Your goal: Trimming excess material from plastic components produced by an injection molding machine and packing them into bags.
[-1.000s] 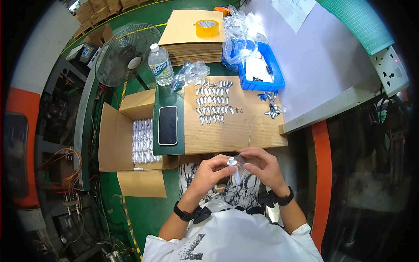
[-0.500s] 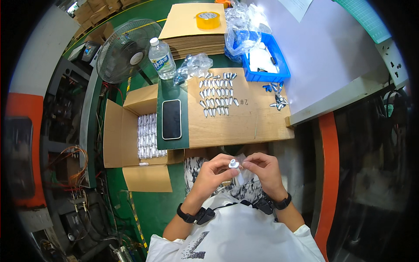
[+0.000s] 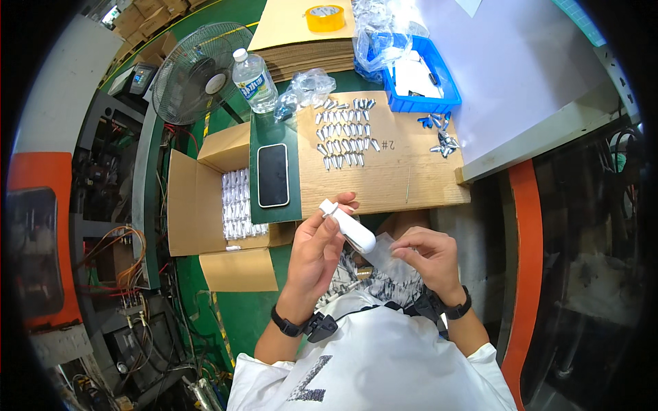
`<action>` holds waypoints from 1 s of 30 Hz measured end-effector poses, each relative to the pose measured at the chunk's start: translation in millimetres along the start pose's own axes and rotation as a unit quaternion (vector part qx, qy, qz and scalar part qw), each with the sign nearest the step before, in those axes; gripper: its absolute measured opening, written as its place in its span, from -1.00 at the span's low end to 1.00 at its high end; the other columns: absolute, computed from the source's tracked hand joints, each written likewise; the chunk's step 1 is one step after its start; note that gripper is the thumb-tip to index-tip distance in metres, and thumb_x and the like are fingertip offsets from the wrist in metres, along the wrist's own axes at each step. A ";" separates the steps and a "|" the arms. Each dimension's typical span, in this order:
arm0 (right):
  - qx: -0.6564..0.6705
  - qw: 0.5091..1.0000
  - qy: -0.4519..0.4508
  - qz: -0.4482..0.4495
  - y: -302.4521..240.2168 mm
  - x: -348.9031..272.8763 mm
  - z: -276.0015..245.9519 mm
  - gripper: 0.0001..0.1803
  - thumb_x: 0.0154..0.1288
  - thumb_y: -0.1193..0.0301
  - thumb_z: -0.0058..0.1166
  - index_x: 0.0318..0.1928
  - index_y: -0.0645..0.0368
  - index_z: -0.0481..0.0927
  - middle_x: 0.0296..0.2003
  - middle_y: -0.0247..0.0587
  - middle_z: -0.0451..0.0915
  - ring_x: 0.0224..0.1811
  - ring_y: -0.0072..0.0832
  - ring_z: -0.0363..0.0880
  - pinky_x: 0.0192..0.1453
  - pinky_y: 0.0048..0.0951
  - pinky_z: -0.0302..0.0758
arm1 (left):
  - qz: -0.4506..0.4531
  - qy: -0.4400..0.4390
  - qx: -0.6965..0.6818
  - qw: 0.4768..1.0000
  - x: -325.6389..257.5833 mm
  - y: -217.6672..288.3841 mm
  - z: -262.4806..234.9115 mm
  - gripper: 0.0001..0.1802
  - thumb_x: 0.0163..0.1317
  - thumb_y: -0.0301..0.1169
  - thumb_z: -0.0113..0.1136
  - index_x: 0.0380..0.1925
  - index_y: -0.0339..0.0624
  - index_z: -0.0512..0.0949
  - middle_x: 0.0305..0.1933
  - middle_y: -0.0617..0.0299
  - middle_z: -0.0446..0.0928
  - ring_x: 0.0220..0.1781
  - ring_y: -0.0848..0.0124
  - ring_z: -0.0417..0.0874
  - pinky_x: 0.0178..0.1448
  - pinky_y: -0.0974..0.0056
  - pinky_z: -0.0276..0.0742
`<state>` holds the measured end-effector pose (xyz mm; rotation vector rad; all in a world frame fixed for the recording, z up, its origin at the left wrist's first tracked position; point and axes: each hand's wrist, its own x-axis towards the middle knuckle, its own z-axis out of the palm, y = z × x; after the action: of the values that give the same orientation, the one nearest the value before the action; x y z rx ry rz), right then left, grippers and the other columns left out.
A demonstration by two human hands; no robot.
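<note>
My left hand holds a small white tube-shaped part, its capped end pointing up and to the left. My right hand pinches a clear plastic sleeve that covers the tube's lower end. Both hands are over my lap, just in front of the cardboard work sheet. Rows of small silver parts lie on that sheet, beyond my hands.
An open cardboard box with packed white tubes sits left. A black phone, a water bottle, a fan, a blue bin, a tape roll and loose silver pieces surround the sheet.
My hands have parted. The white tube now stands out in my left hand, and the clear sleeve is drawn toward my right hand. The view has shifted slightly.
</note>
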<state>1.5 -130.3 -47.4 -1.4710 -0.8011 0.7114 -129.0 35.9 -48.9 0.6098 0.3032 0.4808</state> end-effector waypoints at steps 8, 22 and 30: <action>0.001 0.999 0.012 -0.032 0.6 -1.7 0.4 -0.89 0.08 0.64 0.27 -0.31 0.31 0.70 -0.42 -0.20 0.66 -0.39 -0.53 0.57 -0.30 -0.57 0.43 | 0.025 0.025 0.035 0.999 -0.1 -7.5 -2.0 -0.61 0.30 -0.34 0.21 0.03 -0.38 0.49 0.18 0.13 0.43 0.21 0.41 0.42 0.28 0.30 0.32; -0.034 0.998 0.015 -0.045 -1.9 -4.2 -0.1 -0.89 0.08 0.58 0.30 -0.32 0.28 0.70 -0.45 -0.20 0.66 -0.42 -0.50 0.59 -0.33 -0.55 0.44 | 0.051 0.012 0.094 0.994 -9.8 -4.8 7.9 -0.62 0.22 -0.41 0.27 0.01 -0.37 0.51 0.15 0.16 0.44 0.13 0.43 0.47 0.27 0.30 0.32; -0.055 0.996 0.021 -0.067 -4.5 -5.7 4.2 -0.88 0.06 0.64 0.28 -0.33 0.32 0.69 -0.43 -0.14 0.66 -0.40 -0.45 0.61 -0.31 -0.53 0.47 | 0.010 0.057 0.081 0.995 -14.7 -12.6 16.4 -0.58 0.28 -0.41 0.22 0.11 -0.31 0.44 0.15 0.14 0.44 0.17 0.41 0.47 0.24 0.29 0.40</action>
<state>-5.5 -132.6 -43.3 -1.5101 -0.9103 0.5400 -130.5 11.6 -41.8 0.7459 0.4475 0.5149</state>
